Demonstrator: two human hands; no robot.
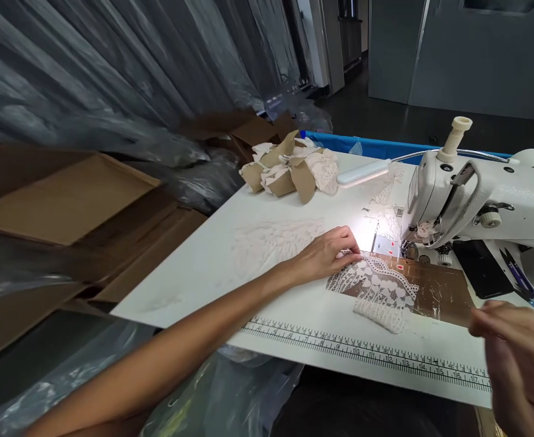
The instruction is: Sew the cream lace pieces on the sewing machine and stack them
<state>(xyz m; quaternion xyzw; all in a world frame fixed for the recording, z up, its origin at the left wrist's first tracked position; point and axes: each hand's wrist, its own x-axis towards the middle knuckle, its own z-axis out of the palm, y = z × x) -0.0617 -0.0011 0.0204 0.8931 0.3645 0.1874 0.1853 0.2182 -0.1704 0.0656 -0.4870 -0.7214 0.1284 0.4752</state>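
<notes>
My left hand (328, 255) lies flat on the white table (294, 315), fingers stretched out and pressing the edge of a white lace piece (376, 285). The lace drapes over a brown cardboard sheet (440, 291) just in front of the sewing machine (485, 200). My right hand (517, 358) hovers at the lower right near the table's front edge, smeared by motion; its fingers look loosely curled and I cannot see anything in them.
A pile of lace wound on brown cards (289, 167) sits at the table's far edge. A lamp (364, 172) shines on the needle area. A printed ruler (367, 352) runs along the front edge. Cardboard boxes (66, 206) and plastic sheeting stand to the left.
</notes>
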